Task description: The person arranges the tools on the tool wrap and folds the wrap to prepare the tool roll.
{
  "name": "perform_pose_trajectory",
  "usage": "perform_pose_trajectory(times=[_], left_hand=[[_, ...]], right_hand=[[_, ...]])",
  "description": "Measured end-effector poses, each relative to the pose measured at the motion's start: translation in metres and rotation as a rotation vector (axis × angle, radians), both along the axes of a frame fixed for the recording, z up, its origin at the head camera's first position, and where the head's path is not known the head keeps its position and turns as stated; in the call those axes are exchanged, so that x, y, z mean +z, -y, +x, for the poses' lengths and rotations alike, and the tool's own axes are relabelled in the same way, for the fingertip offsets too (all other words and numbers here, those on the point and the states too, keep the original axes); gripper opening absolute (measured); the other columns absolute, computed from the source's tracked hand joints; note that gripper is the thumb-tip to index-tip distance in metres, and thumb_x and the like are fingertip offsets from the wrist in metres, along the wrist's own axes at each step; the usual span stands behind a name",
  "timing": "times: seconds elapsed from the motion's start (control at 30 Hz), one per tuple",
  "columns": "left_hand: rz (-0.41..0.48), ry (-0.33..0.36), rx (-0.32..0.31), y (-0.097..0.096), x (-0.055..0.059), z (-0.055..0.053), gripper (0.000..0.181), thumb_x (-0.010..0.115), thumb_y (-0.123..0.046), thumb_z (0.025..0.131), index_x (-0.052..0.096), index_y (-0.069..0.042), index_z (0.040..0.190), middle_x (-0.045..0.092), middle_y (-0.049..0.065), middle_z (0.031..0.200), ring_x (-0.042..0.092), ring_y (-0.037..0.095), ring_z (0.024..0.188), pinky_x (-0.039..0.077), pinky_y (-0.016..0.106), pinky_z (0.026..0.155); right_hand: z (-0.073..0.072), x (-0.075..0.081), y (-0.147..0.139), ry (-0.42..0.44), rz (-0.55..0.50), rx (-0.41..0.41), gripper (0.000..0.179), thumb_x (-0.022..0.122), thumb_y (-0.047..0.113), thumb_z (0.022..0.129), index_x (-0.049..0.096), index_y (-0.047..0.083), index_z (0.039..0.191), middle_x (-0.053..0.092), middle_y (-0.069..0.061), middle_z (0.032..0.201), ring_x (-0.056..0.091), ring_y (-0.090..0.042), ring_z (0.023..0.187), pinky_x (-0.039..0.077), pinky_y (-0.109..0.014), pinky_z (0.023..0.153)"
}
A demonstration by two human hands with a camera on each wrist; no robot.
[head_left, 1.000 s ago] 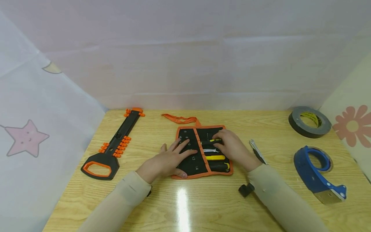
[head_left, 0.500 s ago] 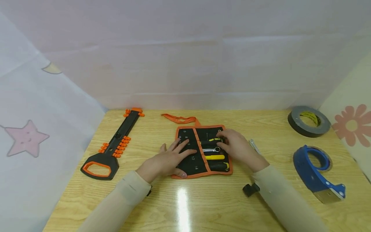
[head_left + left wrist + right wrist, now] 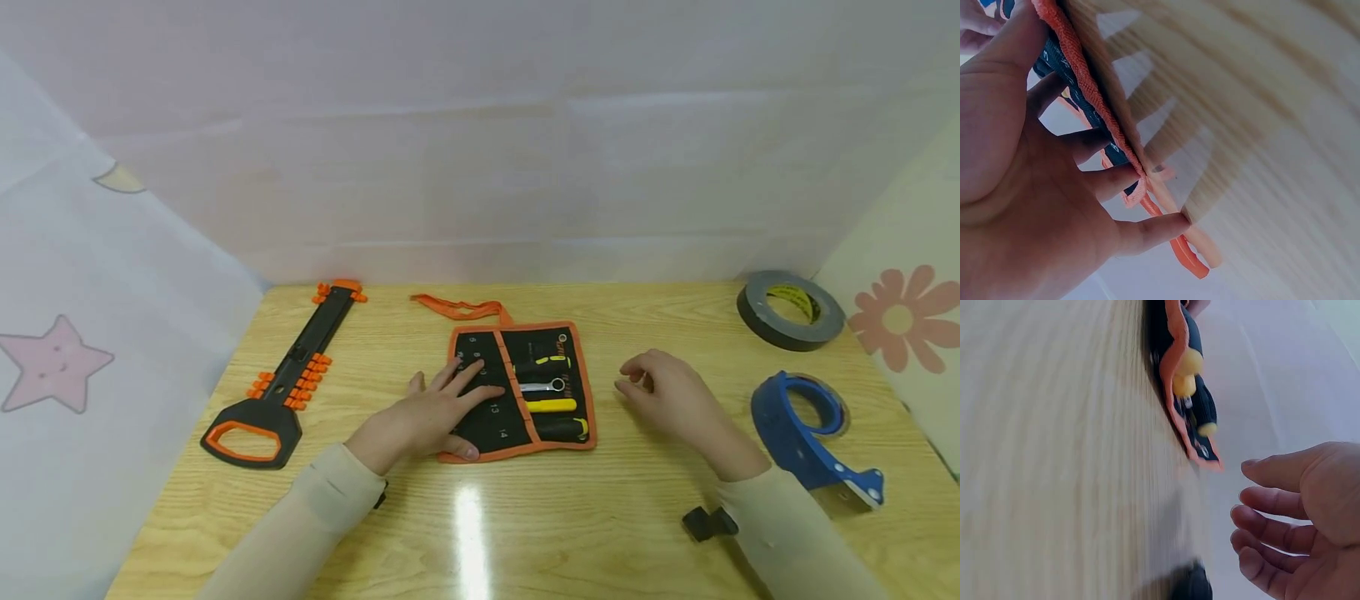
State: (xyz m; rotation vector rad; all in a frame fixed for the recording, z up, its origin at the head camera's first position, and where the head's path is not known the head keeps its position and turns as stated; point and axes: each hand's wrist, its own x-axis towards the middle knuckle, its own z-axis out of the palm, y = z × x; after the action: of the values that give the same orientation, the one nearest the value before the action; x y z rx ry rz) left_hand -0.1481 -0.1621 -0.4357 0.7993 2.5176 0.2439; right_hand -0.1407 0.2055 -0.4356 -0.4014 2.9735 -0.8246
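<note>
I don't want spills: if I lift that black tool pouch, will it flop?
Probably: the pouch has a wavy, cloth-like edge. Its loosely bent orange strap would likely dangle. The yellow handle lies uncovered, with nothing strapped across it, so it might slide out if tipped.

- Left sleeve (image 3: 296,525): long, cream, creased near the cuff, with a short dark line there
- Right sleeve (image 3: 795,529): long, same cream, a small pale spot on it
- Right wrist device (image 3: 699,524): black, two blocky parts
- Left wrist device (image 3: 381,495): black, mostly hidden
- Left hand (image 3: 427,417), right hand (image 3: 672,402): bare
</note>
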Motion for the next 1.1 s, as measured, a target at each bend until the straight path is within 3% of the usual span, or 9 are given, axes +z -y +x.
perform_pose_trajectory(times=[0.13, 0.3, 0.57, 0.8, 1.1], left_hand=[[-0.003, -0.003, -0.003, 0.000, 0.001, -0.001, 0.094, 0.079, -0.053, 0.091, 0.029, -0.042, 0.170, 0.003, 0.008, 0.184, 0.001, 0.044, 0.169, 0.018, 0.085, 0.122], [-0.006, 0.002, -0.002, -0.001, 0.002, 0.000, 0.094, 0.078, -0.053, 0.091, 0.028, -0.043, 0.170, 0.003, 0.007, 0.184, 0.002, 0.044, 0.170, 0.018, 0.085, 0.122], [-0.017, 0.005, 0.002, -0.001, 0.002, 0.000, 0.094, 0.077, -0.054, 0.091, 0.028, -0.043, 0.171, 0.003, 0.007, 0.184, 0.003, 0.044, 0.170, 0.018, 0.084, 0.123], [-0.015, 0.008, 0.002, -0.001, 0.002, 0.000, 0.095, 0.077, -0.054, 0.091, 0.027, -0.042, 0.171, 0.002, 0.007, 0.184, 0.003, 0.044, 0.170, 0.018, 0.084, 0.123], [-0.014, 0.005, -0.001, -0.001, 0.002, 0.001, 0.094, 0.078, -0.053, 0.091, 0.029, -0.041, 0.170, 0.003, 0.008, 0.184, 0.004, 0.045, 0.169, 0.018, 0.085, 0.122]], right_hand=[[0.010, 0.003, -0.017, 0.009, 0.023, -0.035, 0.018, 0.079, 0.018, 0.100, 0.077, 0.001, 0.105, 0.069, -0.006, 0.090, 0.055, -0.015, 0.076, 0.046, -0.033, 0.066], [0.020, 0.003, -0.031, 0.082, 0.049, -0.097, 0.024, 0.080, 0.024, 0.099, 0.075, 0.000, 0.100, 0.065, -0.005, 0.086, 0.052, -0.016, 0.072, 0.042, -0.031, 0.060], [0.030, -0.007, -0.044, 0.123, 0.100, -0.137, 0.033, 0.083, 0.035, 0.097, 0.070, 0.005, 0.091, 0.063, -0.003, 0.080, 0.051, -0.017, 0.069, 0.042, -0.032, 0.062], [0.032, -0.013, -0.045, 0.128, 0.108, -0.120, 0.032, 0.082, 0.033, 0.098, 0.066, 0.010, 0.083, 0.059, -0.001, 0.076, 0.048, -0.016, 0.066, 0.039, -0.033, 0.062], [0.030, -0.015, -0.045, 0.146, 0.091, -0.137, 0.024, 0.080, 0.027, 0.098, 0.073, 0.007, 0.086, 0.067, -0.002, 0.079, 0.055, -0.015, 0.069, 0.045, -0.034, 0.064]])
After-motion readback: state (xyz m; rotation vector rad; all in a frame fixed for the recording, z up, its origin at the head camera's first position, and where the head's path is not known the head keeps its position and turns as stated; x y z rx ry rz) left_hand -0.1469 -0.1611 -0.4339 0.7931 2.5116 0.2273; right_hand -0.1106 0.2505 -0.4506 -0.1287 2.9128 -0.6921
